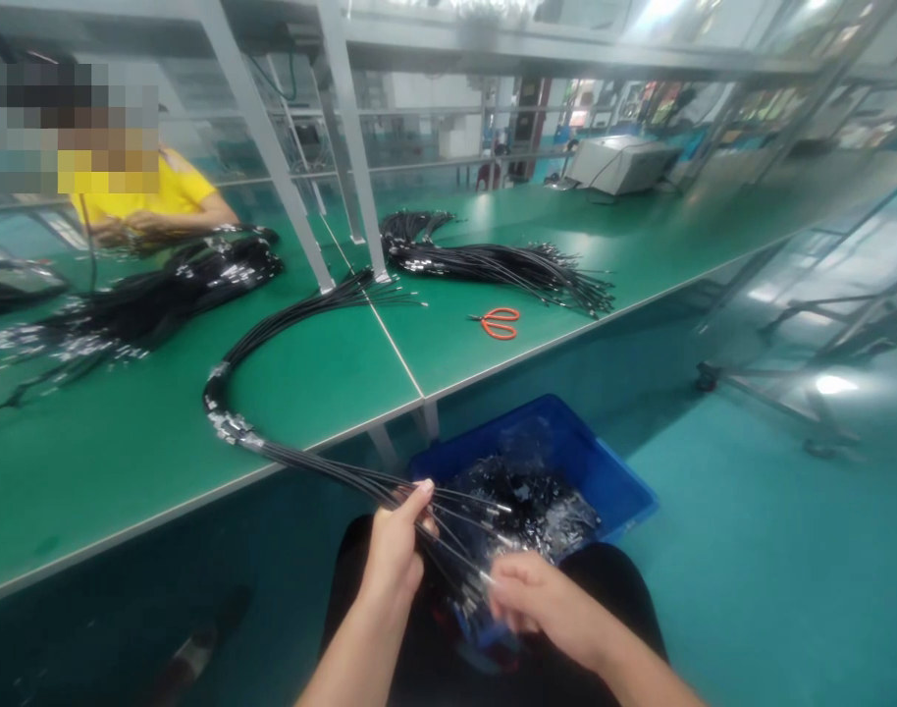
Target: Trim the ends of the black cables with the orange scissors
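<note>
A bundle of thin black cables (pixel 331 465) curves off the green table and down toward my lap. My left hand (pixel 400 540) is closed round the bundle near its lower end, where the cables fan out with silvery tips. At the fanned ends, my right hand (pixel 526 592) has its fingers pressed together by a cable tip; what it pinches is too small and blurred to make out. Below and behind my hands stands a blue bin (pixel 617 481) holding dark and clear small parts.
Orange-handled scissors (pixel 500 323) lie on the green table (pixel 331 383), near a thick pile of black cables (pixel 485 265). More cables (pixel 161 295) lie at left, before a person in yellow (pixel 184 187). Metal posts (pixel 356 147) rise mid-table. A wheeled frame (pixel 779 393) stands right.
</note>
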`<action>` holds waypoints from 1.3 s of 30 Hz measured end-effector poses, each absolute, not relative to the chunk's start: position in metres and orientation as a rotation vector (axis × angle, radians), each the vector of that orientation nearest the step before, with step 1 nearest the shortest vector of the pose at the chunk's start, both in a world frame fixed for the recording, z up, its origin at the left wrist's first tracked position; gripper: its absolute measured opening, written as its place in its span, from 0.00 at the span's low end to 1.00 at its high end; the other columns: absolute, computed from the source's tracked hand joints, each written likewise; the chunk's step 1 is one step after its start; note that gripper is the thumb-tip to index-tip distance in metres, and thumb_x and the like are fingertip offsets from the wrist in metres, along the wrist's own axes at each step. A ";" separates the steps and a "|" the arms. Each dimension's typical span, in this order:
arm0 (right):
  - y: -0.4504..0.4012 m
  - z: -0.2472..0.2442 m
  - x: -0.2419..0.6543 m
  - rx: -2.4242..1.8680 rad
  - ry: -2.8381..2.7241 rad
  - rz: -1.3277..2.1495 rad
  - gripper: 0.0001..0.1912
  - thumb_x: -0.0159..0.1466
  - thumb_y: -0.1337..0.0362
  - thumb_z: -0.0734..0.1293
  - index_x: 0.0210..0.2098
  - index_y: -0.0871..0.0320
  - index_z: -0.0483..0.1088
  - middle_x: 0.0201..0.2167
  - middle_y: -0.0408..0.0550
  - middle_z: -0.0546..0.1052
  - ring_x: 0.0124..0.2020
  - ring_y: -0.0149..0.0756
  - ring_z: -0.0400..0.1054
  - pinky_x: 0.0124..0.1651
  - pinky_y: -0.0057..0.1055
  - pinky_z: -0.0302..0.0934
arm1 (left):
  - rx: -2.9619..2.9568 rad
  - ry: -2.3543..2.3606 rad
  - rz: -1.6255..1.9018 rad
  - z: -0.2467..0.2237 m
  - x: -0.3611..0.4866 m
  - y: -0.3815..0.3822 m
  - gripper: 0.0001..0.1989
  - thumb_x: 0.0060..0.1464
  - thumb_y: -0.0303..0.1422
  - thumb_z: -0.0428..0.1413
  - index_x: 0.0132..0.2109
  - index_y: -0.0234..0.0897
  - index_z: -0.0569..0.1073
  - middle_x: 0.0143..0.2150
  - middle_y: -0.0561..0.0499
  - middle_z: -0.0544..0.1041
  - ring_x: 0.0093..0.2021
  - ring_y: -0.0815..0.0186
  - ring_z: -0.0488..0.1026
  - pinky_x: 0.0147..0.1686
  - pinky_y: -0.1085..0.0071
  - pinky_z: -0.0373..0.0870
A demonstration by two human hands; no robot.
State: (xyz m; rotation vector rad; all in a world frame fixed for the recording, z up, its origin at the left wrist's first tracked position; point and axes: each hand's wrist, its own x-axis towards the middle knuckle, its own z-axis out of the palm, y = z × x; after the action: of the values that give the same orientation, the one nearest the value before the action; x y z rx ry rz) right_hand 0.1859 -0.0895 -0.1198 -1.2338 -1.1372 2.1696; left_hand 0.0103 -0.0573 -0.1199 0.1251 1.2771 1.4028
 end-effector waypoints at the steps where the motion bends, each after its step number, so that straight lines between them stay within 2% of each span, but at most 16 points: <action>1: -0.090 -0.121 0.191 -1.241 -1.130 2.177 0.12 0.50 0.60 0.68 0.16 0.60 0.68 0.12 0.38 0.64 0.16 0.25 0.53 0.21 0.27 0.39 | 0.121 1.273 1.401 -0.120 0.010 -0.057 0.16 0.27 0.31 0.70 0.24 0.29 0.73 0.13 0.59 0.65 0.11 0.78 0.59 0.11 0.80 0.57; 5: -0.094 -0.121 0.201 -1.268 -1.067 2.145 0.12 0.50 0.57 0.66 0.17 0.58 0.66 0.12 0.36 0.62 0.14 0.24 0.47 0.21 0.27 0.37 | 0.111 1.265 1.403 -0.118 0.011 -0.056 0.14 0.28 0.30 0.70 0.23 0.29 0.72 0.13 0.59 0.65 0.11 0.78 0.59 0.11 0.81 0.56; 10: -0.099 -0.119 0.183 -1.344 -1.114 2.000 0.12 0.50 0.57 0.66 0.18 0.59 0.69 0.11 0.35 0.58 0.15 0.26 0.46 0.22 0.29 0.39 | 0.108 1.280 1.420 -0.118 0.012 -0.056 0.13 0.30 0.29 0.69 0.22 0.30 0.72 0.11 0.60 0.64 0.11 0.78 0.59 0.11 0.81 0.56; 12: -0.099 -0.119 0.177 -1.414 -1.126 1.866 0.11 0.52 0.57 0.65 0.19 0.58 0.69 0.12 0.35 0.57 0.17 0.28 0.48 0.23 0.29 0.42 | 0.103 1.287 1.419 -0.117 0.013 -0.056 0.13 0.30 0.29 0.69 0.22 0.30 0.72 0.11 0.60 0.63 0.11 0.78 0.58 0.11 0.81 0.56; 14: -0.099 -0.119 0.174 -1.466 -1.129 1.735 0.11 0.54 0.57 0.65 0.22 0.57 0.70 0.15 0.37 0.61 0.21 0.31 0.53 0.27 0.30 0.47 | 0.099 1.289 1.409 -0.117 0.012 -0.056 0.14 0.30 0.29 0.69 0.22 0.30 0.71 0.12 0.60 0.64 0.11 0.78 0.59 0.11 0.81 0.56; 17: -0.101 -0.117 0.170 -1.465 -1.161 1.699 0.08 0.52 0.58 0.67 0.25 0.57 0.71 0.20 0.39 0.65 0.25 0.34 0.57 0.30 0.31 0.50 | 0.097 1.286 1.387 -0.116 0.011 -0.058 0.14 0.31 0.29 0.69 0.22 0.30 0.71 0.13 0.60 0.64 0.12 0.78 0.59 0.12 0.82 0.57; 19: -0.101 -0.117 0.167 -1.423 -1.206 1.775 0.06 0.48 0.62 0.68 0.20 0.57 0.68 0.17 0.38 0.62 0.24 0.33 0.55 0.28 0.30 0.49 | 0.105 1.273 1.368 -0.116 0.009 -0.060 0.14 0.32 0.29 0.69 0.22 0.31 0.71 0.13 0.60 0.65 0.12 0.78 0.60 0.12 0.82 0.57; 21: -0.099 -0.119 0.163 -1.392 -1.231 1.837 0.08 0.47 0.64 0.67 0.15 0.57 0.64 0.16 0.37 0.59 0.22 0.31 0.53 0.27 0.29 0.46 | 0.126 1.253 1.341 -0.116 0.006 -0.065 0.13 0.34 0.30 0.69 0.23 0.31 0.71 0.15 0.58 0.67 0.14 0.77 0.62 0.14 0.82 0.60; 26: -0.089 -0.130 0.164 -1.401 -1.154 1.971 0.13 0.46 0.57 0.68 0.15 0.57 0.62 0.12 0.34 0.56 0.17 0.26 0.46 0.21 0.28 0.38 | 0.195 1.224 1.177 -0.117 0.003 -0.091 0.14 0.34 0.31 0.69 0.31 0.31 0.76 0.24 0.51 0.77 0.25 0.68 0.73 0.25 0.76 0.70; 30: -0.088 -0.128 0.171 -1.354 -1.039 2.029 0.16 0.48 0.52 0.69 0.19 0.59 0.65 0.12 0.31 0.52 0.15 0.23 0.40 0.21 0.29 0.31 | 0.292 1.164 1.054 -0.115 0.005 -0.107 0.12 0.31 0.30 0.70 0.24 0.31 0.75 0.20 0.51 0.75 0.23 0.68 0.71 0.23 0.75 0.67; 33: -0.091 -0.121 0.175 -1.295 -0.942 2.054 0.17 0.49 0.52 0.70 0.20 0.59 0.64 0.13 0.30 0.50 0.16 0.22 0.37 0.22 0.29 0.29 | 0.334 1.139 1.046 -0.115 0.007 -0.109 0.11 0.35 0.32 0.69 0.23 0.32 0.74 0.20 0.53 0.73 0.21 0.70 0.68 0.22 0.76 0.64; 36: -0.093 -0.117 0.175 -1.252 -0.852 2.126 0.17 0.49 0.53 0.71 0.20 0.59 0.64 0.13 0.30 0.52 0.15 0.21 0.37 0.21 0.28 0.29 | 0.350 1.143 1.097 -0.117 0.012 -0.106 0.13 0.38 0.36 0.67 0.21 0.34 0.71 0.19 0.55 0.71 0.20 0.73 0.65 0.22 0.78 0.62; 39: -0.095 -0.118 0.173 -1.212 -0.774 2.169 0.18 0.50 0.51 0.70 0.22 0.59 0.64 0.15 0.33 0.55 0.15 0.20 0.40 0.21 0.26 0.30 | 0.369 1.158 1.152 -0.118 0.018 -0.102 0.16 0.37 0.37 0.67 0.20 0.34 0.69 0.17 0.57 0.68 0.19 0.74 0.63 0.22 0.78 0.61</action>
State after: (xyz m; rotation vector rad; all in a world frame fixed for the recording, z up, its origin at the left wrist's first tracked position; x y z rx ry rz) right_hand 0.1732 -0.0954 -0.1183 -1.2123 -0.7741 2.1685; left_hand 0.0181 -0.1022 -0.1183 0.3687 1.1585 1.1524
